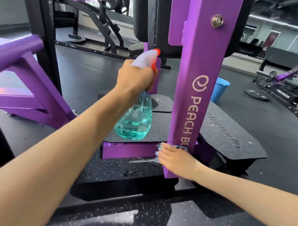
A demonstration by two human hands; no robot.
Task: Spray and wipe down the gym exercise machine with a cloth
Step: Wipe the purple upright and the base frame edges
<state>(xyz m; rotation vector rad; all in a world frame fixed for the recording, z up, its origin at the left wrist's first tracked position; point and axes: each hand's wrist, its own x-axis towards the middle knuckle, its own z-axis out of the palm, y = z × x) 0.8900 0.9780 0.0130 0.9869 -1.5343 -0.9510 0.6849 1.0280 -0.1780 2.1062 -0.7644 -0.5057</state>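
A purple gym machine stands in front of me, its slanted upright post (196,84) marked with a logo and lettering. My left hand (134,76) grips the neck of a clear spray bottle (136,119) with teal liquid, a white head and an orange nozzle aimed toward the post. Low on the post, my right hand (175,159) presses a blue cloth (157,153) against the metal; most of the cloth is hidden under the fingers. Wet streaks show on the purple crossbar (128,151) left of the cloth.
Black textured footplates (228,133) flank the post's base. A blue bucket (220,89) stands on the dark floor behind the post. More purple frame (27,97) rises at the left, and other machines and weight plates (270,74) sit at the back and right.
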